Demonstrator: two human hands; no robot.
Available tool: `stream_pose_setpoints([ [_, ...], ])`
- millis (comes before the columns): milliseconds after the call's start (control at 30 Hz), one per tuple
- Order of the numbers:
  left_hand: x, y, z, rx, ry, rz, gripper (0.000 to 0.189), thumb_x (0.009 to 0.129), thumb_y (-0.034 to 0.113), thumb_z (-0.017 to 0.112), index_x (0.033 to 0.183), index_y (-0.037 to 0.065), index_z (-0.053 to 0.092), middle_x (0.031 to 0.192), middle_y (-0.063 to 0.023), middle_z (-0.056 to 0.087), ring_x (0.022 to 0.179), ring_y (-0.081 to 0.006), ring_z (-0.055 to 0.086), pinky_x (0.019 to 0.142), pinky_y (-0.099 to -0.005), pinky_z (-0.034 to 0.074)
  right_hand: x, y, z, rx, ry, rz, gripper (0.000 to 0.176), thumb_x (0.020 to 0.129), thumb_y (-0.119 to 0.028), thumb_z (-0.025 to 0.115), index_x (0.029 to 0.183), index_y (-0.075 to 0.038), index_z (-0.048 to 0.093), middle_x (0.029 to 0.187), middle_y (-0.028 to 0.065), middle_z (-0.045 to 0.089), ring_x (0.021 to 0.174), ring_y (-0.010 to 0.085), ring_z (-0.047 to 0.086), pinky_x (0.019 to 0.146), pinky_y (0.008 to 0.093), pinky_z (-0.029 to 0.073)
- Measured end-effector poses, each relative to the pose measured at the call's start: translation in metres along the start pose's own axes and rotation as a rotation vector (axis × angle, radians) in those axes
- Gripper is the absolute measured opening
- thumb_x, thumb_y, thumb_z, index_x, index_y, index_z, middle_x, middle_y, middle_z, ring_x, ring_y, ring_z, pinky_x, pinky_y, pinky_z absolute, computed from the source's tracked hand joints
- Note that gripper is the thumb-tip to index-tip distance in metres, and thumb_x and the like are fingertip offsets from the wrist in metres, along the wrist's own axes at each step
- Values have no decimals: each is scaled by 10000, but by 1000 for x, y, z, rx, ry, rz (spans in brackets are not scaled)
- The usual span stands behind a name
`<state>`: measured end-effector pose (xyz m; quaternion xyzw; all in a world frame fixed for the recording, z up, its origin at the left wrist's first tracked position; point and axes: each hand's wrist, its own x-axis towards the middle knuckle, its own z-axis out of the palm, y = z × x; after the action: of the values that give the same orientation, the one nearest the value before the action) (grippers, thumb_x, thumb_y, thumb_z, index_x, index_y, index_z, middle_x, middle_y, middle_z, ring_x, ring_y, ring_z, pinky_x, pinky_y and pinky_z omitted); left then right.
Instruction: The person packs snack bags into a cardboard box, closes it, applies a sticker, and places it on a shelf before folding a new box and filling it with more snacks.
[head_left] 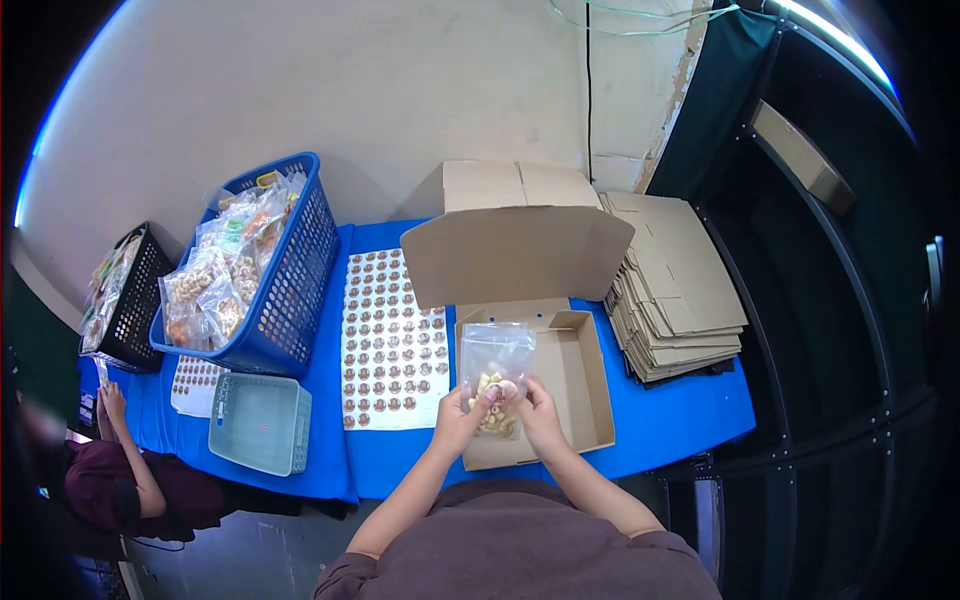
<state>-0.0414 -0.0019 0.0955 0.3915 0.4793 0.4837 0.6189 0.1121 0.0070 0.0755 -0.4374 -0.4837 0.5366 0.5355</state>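
A clear zip bag with small pale ring-shaped pieces in its lower part is held up between both hands. My left hand grips its left side and my right hand its right side, thumbs pressed on the front. Beneath the bag stands an open cardboard box, its lid raised at the back. The bag covers the left part of the box's inside. To the left lies a white sheet of round brown stickers.
Blue basket heaped with filled bags, black basket and pale green bin stand left. A stack of flattened cardboard boxes lies right, near a dark shelf rack. Another person works at the far left.
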Motion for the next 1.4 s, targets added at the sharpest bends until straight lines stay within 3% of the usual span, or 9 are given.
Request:
stream_pose_setpoints([
  [267,9,-20,-5,196,134,351,295,947,273,586,979,-1,689,862,-78,640,844,-143,580,750,-295,469,12,-24,5,113,-119,52,254,915,-212,644,1031,12,665,1093,39,555,1081,143,533,943,287,398],
  [400,13,-33,-15,-196,90,103,305,954,278,570,1000,-2,682,902,-93,629,851,-153,583,752,-308,463,17,-16,3,206,-143,138,250,912,-206,649,1026,17,664,1084,33,554,1065,132,535,933,287,408],
  [467,14,-39,-17,-12,39,301,291,921,269,631,1029,1,667,923,-88,624,860,-157,587,767,-306,467,12,-26,11,45,-106,138,222,902,-193,664,991,10,664,1048,29,566,1005,111,556,883,271,438],
  [767,-5,-1,2,429,-59,310,372,801,185,770,1095,1,635,1114,-116,609,1032,-182,587,903,-337,470,14,-21,7,150,16,193,242,889,-218,692,838,17,670,960,30,561,873,98,566,767,248,451],
  [900,-3,5,-4,651,-48,465,407,772,174,783,1125,17,654,1141,-125,592,1062,-198,578,918,-342,467,18,-1,2,204,40,126,245,926,-239,644,876,1,659,943,43,603,816,93,588,712,241,470],
  [1100,3,-2,-49,215,212,347,329,846,55,699,1173,44,661,1063,-74,591,990,-150,587,885,-267,478,48,55,-39,436,268,314,291,970,-319,545,1075,-50,584,972,71,647,801,156,651,709,316,551],
  [1267,1,7,-61,259,254,419,303,867,3,654,1169,-1,634,1051,-52,592,988,-125,573,865,-245,460,35,161,-41,-2,61,544,313,943,-289,559,1045,6,573,878,104,643,747,192,668,633,322,559],
  [1333,0,10,-62,257,280,409,323,861,0,659,1182,6,627,1068,-63,607,1002,-125,573,875,-248,460,35,166,-37,-414,-355,815,333,931,-295,571,970,33,613,762,122,645,620,208,662,532,340,556],
  [1400,-1,9,-64,251,278,404,325,859,4,662,1182,8,626,1079,-69,612,1010,-128,573,884,-252,460,34,164,-31,-444,-407,843,355,924,-310,583,923,42,627,721,126,643,575,213,651,498,344,551],
])
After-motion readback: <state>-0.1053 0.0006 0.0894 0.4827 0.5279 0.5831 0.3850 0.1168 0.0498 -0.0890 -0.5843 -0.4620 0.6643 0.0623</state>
